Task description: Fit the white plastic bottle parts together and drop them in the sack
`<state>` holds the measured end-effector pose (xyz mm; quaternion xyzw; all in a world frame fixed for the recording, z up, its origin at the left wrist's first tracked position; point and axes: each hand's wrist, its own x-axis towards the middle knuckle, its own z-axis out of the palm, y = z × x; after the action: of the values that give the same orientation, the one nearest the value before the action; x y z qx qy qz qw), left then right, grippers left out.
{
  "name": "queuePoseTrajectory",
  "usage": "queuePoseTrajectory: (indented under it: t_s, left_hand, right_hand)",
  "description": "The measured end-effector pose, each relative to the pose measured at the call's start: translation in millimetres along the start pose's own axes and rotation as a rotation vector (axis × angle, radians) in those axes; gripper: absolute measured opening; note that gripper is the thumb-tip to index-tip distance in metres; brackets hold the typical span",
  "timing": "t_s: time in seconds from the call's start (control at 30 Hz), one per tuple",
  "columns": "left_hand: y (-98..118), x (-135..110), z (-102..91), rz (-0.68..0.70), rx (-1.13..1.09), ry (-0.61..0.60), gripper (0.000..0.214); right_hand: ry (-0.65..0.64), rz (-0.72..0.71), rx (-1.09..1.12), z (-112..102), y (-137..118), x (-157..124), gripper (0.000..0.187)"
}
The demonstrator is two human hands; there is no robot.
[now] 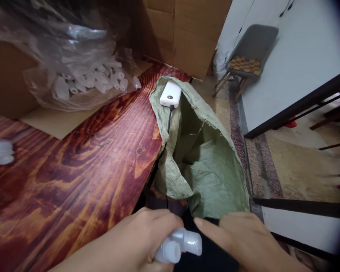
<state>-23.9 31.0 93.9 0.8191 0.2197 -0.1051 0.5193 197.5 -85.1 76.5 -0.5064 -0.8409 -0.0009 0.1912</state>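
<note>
At the lower middle, my left hand (147,234) is closed around small translucent plastic bottles. One bottle (170,252) points its white neck toward me, and beside it another (191,241) shows a clear cap end. To their right is my right hand (240,236), with one finger stretched toward the bottles but apart from them. Its other fingers are mostly hidden, and nothing shows in it. Just beyond both hands, a pale green woven sack (218,173) hangs with its mouth wide at the table's edge.
A white power bank (170,94) with a black cable lies on the sack's rim. On the wood-grain table (102,170), a clear plastic bag (82,98) holds many white nozzle-like pieces. More clear plastic pieces (1,153) lie far left. Cardboard (184,34) stands behind; a grey chair (251,49) is back right.
</note>
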Motion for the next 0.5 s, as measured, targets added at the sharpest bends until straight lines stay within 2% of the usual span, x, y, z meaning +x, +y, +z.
queuePoseTrajectory:
  t_s: [0.07, 0.13, 0.27, 0.37, 0.43, 0.5]
  left_hand:
    - [0, -1, 0.5, 0.007, -0.011, -0.001, 0.021]
    - [2, -1, 1.1, -0.013, -0.011, -0.002, 0.020]
    - [5, 0, 3.2, -0.047, 0.055, 0.014, 0.015]
    - [-1, 3, 8.4, -0.046, 0.090, 0.043, 0.007]
    - [-11, 6, 13.7, 0.083, 0.086, 0.140, 0.014]
    - [-21, 8, 18.9, 0.265, 0.050, 0.273, 0.031]
  right_hand:
    - [0.037, -0.061, -0.034, -1, -6, 4, 0.034]
    - [0.030, -0.053, -0.049, 3, -14, 9, 0.030]
    - [0.050, 0.104, 0.073, 19, -27, 17, 0.039]
    - [0.028, 0.214, 0.188, 20, -31, 18, 0.041]
    - [0.050, 0.278, 0.232, 12, -28, 13, 0.040]
    - [0.110, 0.340, 0.260, 1, -19, 4, 0.039]
